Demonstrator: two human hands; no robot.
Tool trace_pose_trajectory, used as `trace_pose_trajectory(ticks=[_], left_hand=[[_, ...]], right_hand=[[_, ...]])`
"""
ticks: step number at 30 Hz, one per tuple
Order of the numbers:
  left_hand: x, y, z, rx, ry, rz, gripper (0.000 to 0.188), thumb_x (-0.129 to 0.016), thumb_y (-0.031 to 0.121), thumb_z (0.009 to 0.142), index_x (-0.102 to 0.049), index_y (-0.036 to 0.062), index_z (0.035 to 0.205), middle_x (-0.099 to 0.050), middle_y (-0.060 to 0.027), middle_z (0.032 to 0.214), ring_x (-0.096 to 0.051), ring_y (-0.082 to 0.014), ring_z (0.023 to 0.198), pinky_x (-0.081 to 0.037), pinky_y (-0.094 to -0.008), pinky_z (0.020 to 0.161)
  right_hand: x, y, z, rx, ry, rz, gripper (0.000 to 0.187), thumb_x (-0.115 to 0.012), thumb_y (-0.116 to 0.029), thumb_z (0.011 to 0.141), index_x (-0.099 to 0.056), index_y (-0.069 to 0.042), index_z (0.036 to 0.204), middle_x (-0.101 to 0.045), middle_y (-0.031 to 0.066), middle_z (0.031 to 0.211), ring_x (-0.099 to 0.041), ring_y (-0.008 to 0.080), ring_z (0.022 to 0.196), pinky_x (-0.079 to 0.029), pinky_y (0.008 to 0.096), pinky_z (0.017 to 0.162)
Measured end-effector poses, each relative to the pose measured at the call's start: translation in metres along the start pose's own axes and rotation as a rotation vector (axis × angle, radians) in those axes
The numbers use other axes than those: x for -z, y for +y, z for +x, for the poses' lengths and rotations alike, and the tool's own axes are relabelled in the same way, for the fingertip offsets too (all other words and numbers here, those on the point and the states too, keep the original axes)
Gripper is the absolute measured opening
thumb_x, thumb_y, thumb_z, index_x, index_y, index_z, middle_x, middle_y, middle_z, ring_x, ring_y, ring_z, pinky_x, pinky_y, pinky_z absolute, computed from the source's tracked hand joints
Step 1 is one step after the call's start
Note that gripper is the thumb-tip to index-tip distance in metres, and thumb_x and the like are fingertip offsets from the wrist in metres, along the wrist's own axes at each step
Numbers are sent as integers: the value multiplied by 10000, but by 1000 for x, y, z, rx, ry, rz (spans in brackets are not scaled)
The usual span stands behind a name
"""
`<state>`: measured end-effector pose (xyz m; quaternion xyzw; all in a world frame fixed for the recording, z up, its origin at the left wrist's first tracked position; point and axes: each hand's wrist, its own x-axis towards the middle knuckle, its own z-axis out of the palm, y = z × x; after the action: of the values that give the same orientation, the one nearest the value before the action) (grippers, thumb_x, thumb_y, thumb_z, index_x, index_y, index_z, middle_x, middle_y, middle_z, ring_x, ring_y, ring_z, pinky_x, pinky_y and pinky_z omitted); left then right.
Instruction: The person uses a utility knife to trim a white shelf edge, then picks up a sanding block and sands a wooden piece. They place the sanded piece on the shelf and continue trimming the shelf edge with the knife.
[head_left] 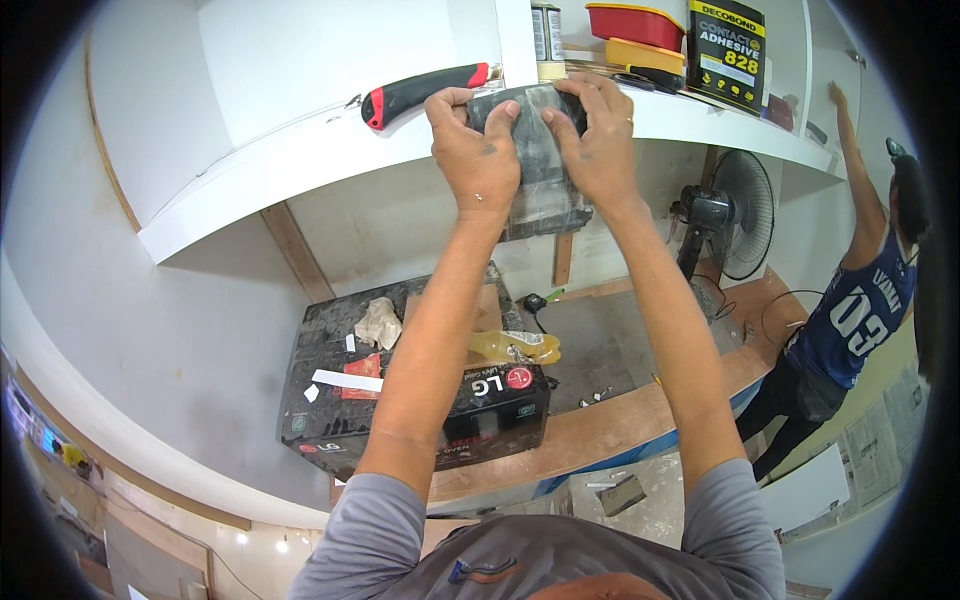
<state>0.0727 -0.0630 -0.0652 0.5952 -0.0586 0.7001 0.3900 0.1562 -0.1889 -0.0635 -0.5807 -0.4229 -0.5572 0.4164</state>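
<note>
A dark, dusty sheet that looks like sandpaper (543,175) hangs over the front edge of the white shelf (330,150). My left hand (474,150) grips its upper left side, with the thumb pressed on its face. On the upper right side my right hand (601,140) holds it in the same way, wearing a ring. Pale dust covers the sheet's middle. Fingertips of both hands are partly hidden behind its top. Just left of my left hand lies a red and black handled tool (415,98) on the shelf.
Red and yellow tubs (636,26), cans (546,35) and a black adhesive pack (725,55) stand on the shelf. Below are a large black carton (420,440) with a yellowish bottle (515,347) on it, and a fan (740,215). Another person (850,310) reaches up at right.
</note>
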Motion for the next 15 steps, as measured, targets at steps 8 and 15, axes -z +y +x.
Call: trace_pose_trajectory(ticks=[8, 15], left_hand=[[9, 5, 5, 125, -177, -195, 464, -819, 20, 901, -515, -5, 1251, -628, -150, 1122, -649, -184, 1012, -528, -277, 856], [13, -3, -1, 108, -184, -272, 470, -777, -43, 923, -483, 13, 1285, -654, -92, 983, -651, -130, 923, -508, -237, 755]], right_hand=[[15, -3, 5, 231, -50, -115, 435, -778, -327, 931, -693, -133, 1311, -678, 95, 1262, -603, 324, 1198, -415, 490, 1067], [18, 2, 9, 170, -250, 45, 410, -763, -353, 947, -704, -103, 1266, -693, 111, 1135, -649, 328, 1067, -493, 459, 922]])
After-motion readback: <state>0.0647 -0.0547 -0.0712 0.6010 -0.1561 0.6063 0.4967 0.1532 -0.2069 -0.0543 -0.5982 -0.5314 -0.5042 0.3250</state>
